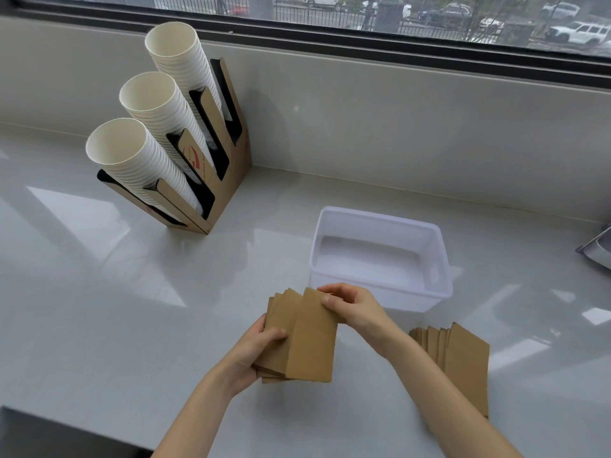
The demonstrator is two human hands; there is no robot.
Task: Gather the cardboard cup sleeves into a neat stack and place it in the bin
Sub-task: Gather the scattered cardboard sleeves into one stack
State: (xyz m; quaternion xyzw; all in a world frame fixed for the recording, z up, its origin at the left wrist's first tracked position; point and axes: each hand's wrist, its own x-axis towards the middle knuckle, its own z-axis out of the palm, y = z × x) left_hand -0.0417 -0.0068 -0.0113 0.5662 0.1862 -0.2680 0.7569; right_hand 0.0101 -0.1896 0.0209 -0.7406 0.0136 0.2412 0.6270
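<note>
A fanned bunch of flat brown cardboard cup sleeves (pixel 305 338) is held above the counter in front of me. My left hand (pixel 256 350) grips its lower left side, thumb on top. My right hand (pixel 352 307) pinches the upper right corner of the top sleeve. A second fanned pile of sleeves (pixel 463 355) lies on the counter to the right, partly hidden by my right forearm. The white plastic bin (pixel 443 259) stands just beyond my right hand, with nothing in it.
A cardboard dispenser (pixel 231 180) with three slanted stacks of white paper cups (pixel 148 104) stands at the back left. A metal object (pixel 598 249) pokes in at the right edge. The counter's front edge runs along the lower left, and a window ledge rises behind.
</note>
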